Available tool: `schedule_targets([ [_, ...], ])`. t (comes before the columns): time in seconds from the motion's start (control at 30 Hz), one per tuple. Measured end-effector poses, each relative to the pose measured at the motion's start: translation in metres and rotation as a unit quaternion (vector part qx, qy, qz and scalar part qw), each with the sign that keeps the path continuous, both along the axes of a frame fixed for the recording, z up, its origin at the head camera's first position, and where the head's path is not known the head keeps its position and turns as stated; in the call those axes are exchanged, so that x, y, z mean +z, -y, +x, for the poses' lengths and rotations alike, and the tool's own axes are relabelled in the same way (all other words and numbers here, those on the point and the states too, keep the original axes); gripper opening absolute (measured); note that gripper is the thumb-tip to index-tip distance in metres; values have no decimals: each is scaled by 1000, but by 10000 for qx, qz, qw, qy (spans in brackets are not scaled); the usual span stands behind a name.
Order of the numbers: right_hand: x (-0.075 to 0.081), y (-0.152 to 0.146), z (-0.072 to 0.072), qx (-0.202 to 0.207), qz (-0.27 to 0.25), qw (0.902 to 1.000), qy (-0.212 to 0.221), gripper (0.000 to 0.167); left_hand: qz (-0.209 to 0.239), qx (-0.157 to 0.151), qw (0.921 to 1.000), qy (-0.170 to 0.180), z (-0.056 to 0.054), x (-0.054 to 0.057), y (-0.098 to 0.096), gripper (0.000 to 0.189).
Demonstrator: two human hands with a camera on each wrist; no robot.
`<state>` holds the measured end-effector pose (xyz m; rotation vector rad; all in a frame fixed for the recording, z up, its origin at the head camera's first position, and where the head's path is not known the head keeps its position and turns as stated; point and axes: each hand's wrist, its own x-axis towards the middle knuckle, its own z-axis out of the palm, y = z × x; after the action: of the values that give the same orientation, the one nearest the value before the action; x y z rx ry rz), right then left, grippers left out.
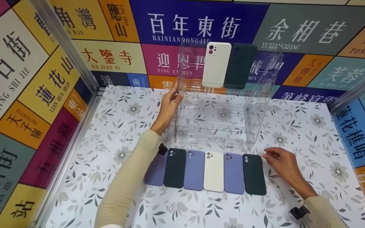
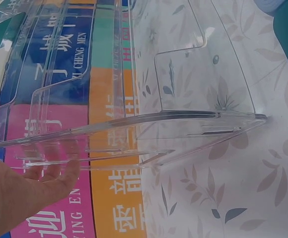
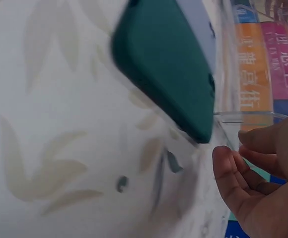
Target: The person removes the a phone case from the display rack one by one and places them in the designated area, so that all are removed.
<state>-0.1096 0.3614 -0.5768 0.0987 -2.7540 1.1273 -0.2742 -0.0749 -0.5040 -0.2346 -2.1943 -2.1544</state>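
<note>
A clear plastic tiered display rack (image 1: 214, 136) stands at the back of the table. My left hand (image 1: 170, 100) grips its left side; in the left wrist view the fingers (image 2: 52, 171) show through the clear side panel. On the rack's top tier a white phone case (image 1: 217, 65) stands beside a dark green phone case (image 1: 240, 66). My right hand (image 1: 280, 163), fingers loosely curled around nothing, hovers by the upper right corner of the rightmost dark green phone case (image 1: 254, 174). That same case (image 3: 169, 64) looms large in the right wrist view.
A side-by-side row of phone cases lies in front of the rack: purple cases (image 1: 194, 171), another dark green case (image 1: 174, 167) and a white case (image 1: 214, 172). My left forearm overlaps the leftmost one. Printed panels (image 1: 195, 19) wall in the floral tabletop (image 1: 296, 133).
</note>
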Motion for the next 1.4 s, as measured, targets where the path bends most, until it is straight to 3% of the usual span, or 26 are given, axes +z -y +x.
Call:
schedule_targets([
  [0.6,81,-9,-41,-84,-249,9944,-1025,18,-5,-7,10000,-28,3,-5,7,66],
  [1.4,165,23,-91,-267,-330,9878,-1497,24,-24,11,10000,-86,1,0,-1,66],
])
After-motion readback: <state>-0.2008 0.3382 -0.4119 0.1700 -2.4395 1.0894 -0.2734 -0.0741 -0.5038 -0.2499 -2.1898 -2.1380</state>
